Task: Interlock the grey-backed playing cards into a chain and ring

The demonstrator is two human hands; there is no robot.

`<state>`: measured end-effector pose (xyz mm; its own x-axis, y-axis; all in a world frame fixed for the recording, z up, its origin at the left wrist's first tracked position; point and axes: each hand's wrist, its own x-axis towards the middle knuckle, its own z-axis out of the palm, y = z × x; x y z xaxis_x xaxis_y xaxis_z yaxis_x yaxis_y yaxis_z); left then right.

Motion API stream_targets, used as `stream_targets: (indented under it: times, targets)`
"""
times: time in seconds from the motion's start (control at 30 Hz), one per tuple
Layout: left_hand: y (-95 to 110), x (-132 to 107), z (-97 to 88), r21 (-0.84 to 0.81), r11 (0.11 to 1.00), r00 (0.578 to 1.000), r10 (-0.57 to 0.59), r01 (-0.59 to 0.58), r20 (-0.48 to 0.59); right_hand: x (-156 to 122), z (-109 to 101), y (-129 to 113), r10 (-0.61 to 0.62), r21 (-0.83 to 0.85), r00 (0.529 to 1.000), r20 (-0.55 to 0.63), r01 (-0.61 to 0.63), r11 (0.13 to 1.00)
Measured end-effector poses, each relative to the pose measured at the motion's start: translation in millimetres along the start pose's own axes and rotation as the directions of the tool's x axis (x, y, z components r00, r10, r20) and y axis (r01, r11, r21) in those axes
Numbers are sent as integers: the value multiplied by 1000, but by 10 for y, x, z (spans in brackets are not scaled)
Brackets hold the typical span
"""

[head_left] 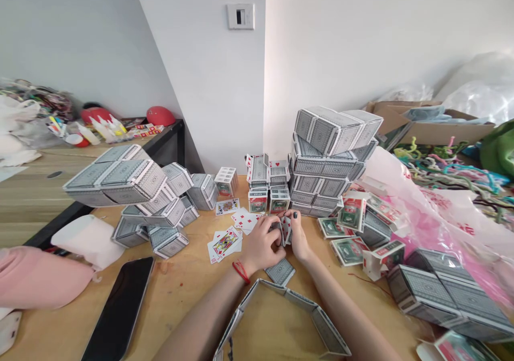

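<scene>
My left hand [262, 244], with a red string at its wrist, has its fingers curled round playing cards [286, 229]. My right hand [299, 237] presses its fingers against the other side of the same cards. The hands partly hide them, so I cannot tell how many there are. Just below lies a grey-backed card [280, 272], face down on the table. Left of my hands are face-up cards, including a jack of diamonds [225, 243]. Between my forearms stands an open frame of folded cards [286, 291]. Behind my hands stand card boxes [257, 202] with folded cards on top.
Stacked folded-card blocks rise at the left [120, 179] and right [321, 176]. A black phone [119, 307] and a pink roll [44, 278] lie at left. At right are several card boxes [349, 250], more card blocks [445, 296] and pink plastic [421, 216].
</scene>
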<state>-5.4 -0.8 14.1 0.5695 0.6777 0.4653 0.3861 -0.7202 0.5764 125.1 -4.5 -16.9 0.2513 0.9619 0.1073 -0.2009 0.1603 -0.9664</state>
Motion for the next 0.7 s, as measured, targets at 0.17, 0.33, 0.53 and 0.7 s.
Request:
stream_targets:
  times: [0.17, 0.33, 0.53, 0.7]
  targets:
    - [7, -11, 10, 27, 1000, 1000, 1, -1, 10, -3, 5, -26, -29, -86, 1000, -11, 28, 996]
    - [2, -19, 16, 32, 999, 1000, 10, -9, -13, -21, 33, -94, -33, -127, 999, 29, 36, 991]
    - [6, -27, 12, 56, 998, 1000, -13, 14, -20, -16, 33, -71, -63, -155, 998, 3, 62, 986]
    - [8, -28, 13, 62, 998, 999, -23, 24, -26, -2, 23, -29, -53, -170, 999, 8, 53, 984]
